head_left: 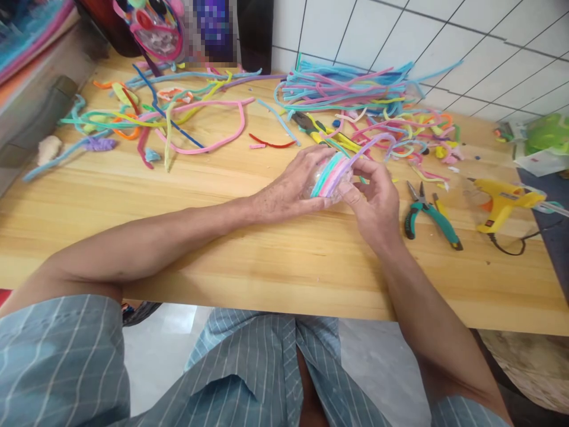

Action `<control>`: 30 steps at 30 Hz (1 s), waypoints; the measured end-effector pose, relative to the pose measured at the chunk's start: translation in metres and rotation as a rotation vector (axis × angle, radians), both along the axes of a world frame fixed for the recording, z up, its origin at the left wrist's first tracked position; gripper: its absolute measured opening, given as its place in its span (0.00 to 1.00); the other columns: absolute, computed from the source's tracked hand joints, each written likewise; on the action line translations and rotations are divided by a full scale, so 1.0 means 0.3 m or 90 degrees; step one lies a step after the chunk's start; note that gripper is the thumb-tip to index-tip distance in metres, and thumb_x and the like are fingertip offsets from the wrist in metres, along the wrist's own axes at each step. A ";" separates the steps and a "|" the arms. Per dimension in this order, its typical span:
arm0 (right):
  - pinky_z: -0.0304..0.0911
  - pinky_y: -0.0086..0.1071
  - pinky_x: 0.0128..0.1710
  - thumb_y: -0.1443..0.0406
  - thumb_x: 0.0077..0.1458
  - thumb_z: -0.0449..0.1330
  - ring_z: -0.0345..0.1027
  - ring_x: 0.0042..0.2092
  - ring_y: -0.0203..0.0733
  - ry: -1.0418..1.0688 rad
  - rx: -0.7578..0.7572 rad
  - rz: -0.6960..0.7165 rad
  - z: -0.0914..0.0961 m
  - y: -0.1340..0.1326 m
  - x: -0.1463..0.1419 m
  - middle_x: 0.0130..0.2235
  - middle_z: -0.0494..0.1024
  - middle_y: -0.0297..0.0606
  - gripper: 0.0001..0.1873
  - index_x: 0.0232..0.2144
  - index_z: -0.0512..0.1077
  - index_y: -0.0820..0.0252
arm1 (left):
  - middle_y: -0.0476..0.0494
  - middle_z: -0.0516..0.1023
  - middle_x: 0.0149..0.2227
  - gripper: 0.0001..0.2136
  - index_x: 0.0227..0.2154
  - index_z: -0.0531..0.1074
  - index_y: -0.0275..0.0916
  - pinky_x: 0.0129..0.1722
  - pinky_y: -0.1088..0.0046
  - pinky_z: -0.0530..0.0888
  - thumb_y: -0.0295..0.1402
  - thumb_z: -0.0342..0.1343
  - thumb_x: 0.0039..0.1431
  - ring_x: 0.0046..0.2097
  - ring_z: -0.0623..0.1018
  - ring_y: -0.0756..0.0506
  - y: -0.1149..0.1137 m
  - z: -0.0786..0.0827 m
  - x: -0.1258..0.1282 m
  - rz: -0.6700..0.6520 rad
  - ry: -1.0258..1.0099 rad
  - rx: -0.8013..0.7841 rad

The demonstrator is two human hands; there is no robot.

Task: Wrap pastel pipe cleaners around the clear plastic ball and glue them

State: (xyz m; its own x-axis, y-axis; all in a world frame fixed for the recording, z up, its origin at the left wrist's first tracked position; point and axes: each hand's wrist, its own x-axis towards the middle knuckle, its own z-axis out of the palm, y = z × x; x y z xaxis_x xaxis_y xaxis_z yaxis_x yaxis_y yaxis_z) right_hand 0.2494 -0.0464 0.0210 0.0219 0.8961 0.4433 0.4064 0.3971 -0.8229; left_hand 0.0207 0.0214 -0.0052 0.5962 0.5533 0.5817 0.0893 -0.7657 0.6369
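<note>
A clear piece (313, 182) wrapped in fuzzy stems, held between your left grip (302, 181) and right grip (376, 198).
You have teal (327, 173), pink and lilac bands slanting side by side across it, the lilac stem (376, 139) arching loosely rightward.

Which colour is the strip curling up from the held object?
The strip is light purple; head view.

1. This is looking like a small craft workspace; whether in a home or a shop, the view is not showing.
2. Bright fuzzy stems (342, 89) are lying bundled and scattered over a wooden table (267, 261).
3. Teal-handled pliers (424, 207) and a yellow glue gun (504, 198) are resting toward the right.
4. White wall tiles (427, 53) with dark joints are standing behind the table.
</note>
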 end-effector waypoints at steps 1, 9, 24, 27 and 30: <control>0.81 0.50 0.53 0.42 0.64 0.71 0.79 0.58 0.53 0.004 -0.003 0.000 0.002 -0.001 0.000 0.57 0.83 0.43 0.26 0.56 0.79 0.46 | 0.31 0.66 0.76 0.42 0.76 0.58 0.50 0.78 0.32 0.64 0.65 0.60 0.69 0.79 0.65 0.27 -0.002 0.002 -0.001 -0.001 0.000 0.002; 0.81 0.49 0.49 0.45 0.65 0.72 0.81 0.56 0.53 0.022 0.020 -0.006 -0.007 -0.002 0.008 0.53 0.84 0.40 0.19 0.53 0.79 0.42 | 0.31 0.68 0.73 0.38 0.74 0.60 0.49 0.76 0.34 0.68 0.62 0.61 0.70 0.76 0.68 0.28 -0.024 0.026 0.002 -0.008 -0.009 0.022; 0.79 0.45 0.46 0.43 0.64 0.71 0.81 0.44 0.47 0.080 -0.006 -0.012 0.049 -0.027 -0.020 0.42 0.84 0.36 0.20 0.45 0.81 0.48 | 0.30 0.71 0.69 0.31 0.69 0.64 0.43 0.74 0.40 0.68 0.55 0.59 0.73 0.72 0.71 0.31 -0.074 0.061 -0.001 0.003 -0.005 -0.011; 0.79 0.43 0.44 0.43 0.63 0.72 0.80 0.42 0.45 0.089 -0.003 -0.013 0.046 -0.025 -0.022 0.40 0.83 0.34 0.20 0.43 0.80 0.48 | 0.29 0.70 0.69 0.31 0.72 0.63 0.45 0.74 0.40 0.68 0.53 0.60 0.73 0.73 0.69 0.30 -0.080 0.058 0.001 -0.010 -0.010 0.013; 0.78 0.42 0.43 0.44 0.62 0.73 0.79 0.41 0.44 0.087 0.003 -0.012 0.046 -0.027 -0.027 0.40 0.83 0.33 0.18 0.40 0.80 0.48 | 0.30 0.69 0.69 0.32 0.72 0.64 0.46 0.74 0.39 0.68 0.52 0.61 0.72 0.73 0.69 0.30 -0.083 0.049 0.006 -0.011 -0.021 0.032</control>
